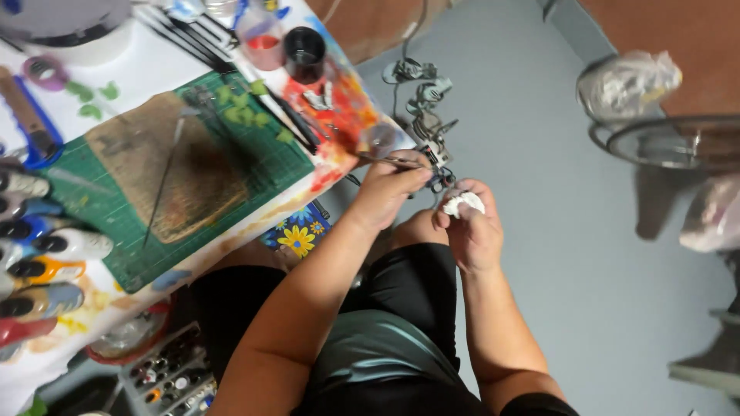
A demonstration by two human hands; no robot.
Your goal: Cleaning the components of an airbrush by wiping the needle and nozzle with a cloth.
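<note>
My left hand is closed around a thin metal tool, perhaps tweezers or a fine brush, whose tip lies over the table's paint-stained corner. My right hand pinches a small white lump between thumb and fingers, just right of the left hand. Both hands hover above my knees, off the table's edge. A small dark object sits between the two hands; what it is cannot be made out.
The table holds a green cutting mat with a brown woven piece, a black cup, a cup of red liquid and several paint tubes. Cables lie on the grey floor. A fan stands right.
</note>
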